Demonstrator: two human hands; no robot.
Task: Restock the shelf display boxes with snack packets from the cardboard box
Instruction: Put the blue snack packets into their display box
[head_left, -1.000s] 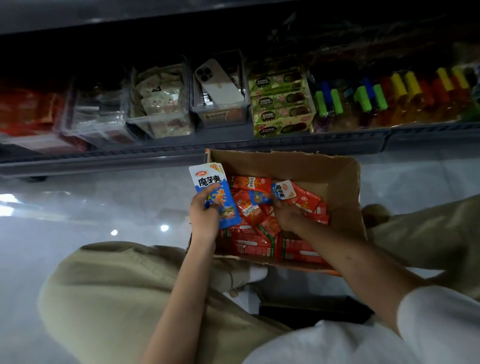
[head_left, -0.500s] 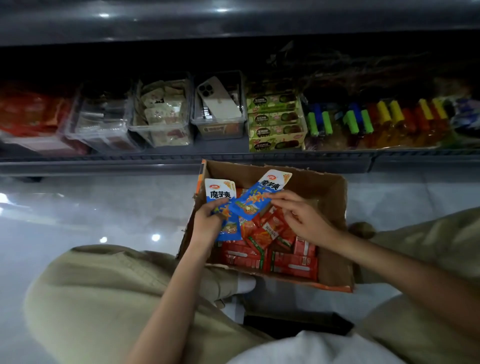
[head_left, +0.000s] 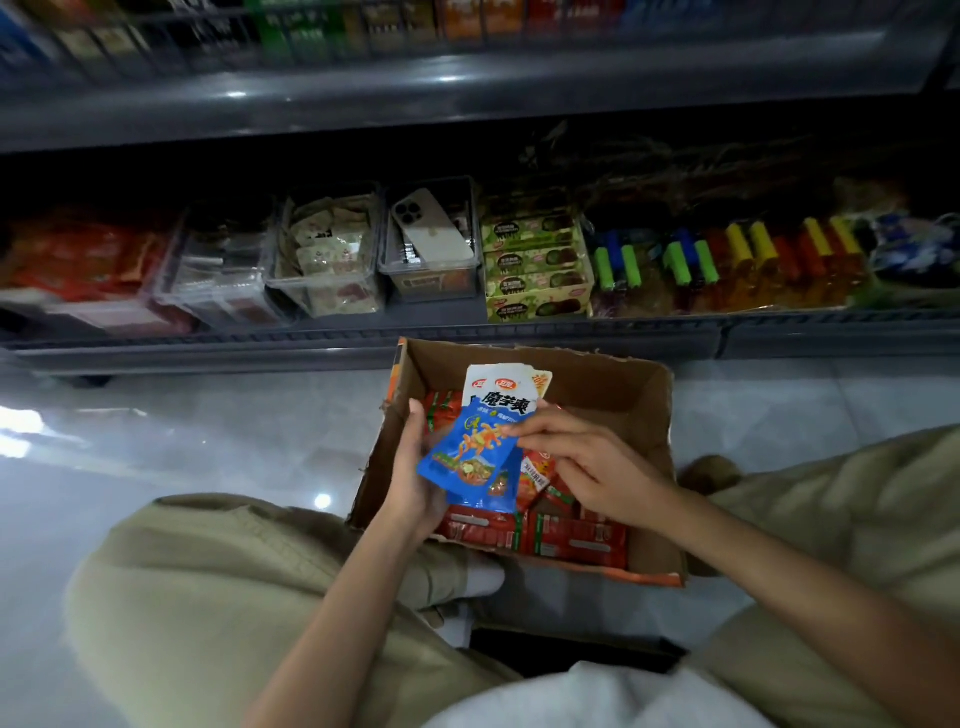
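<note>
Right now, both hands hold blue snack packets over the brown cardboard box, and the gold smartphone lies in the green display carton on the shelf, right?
Not quite. The head view shows the gold smartphone lying in a clear plastic bin on the shelf. The rest holds: left hand and right hand hold blue snack packets over the brown cardboard box.

A stack of blue snack packets hangs over the open cardboard box holding red packets.
</note>
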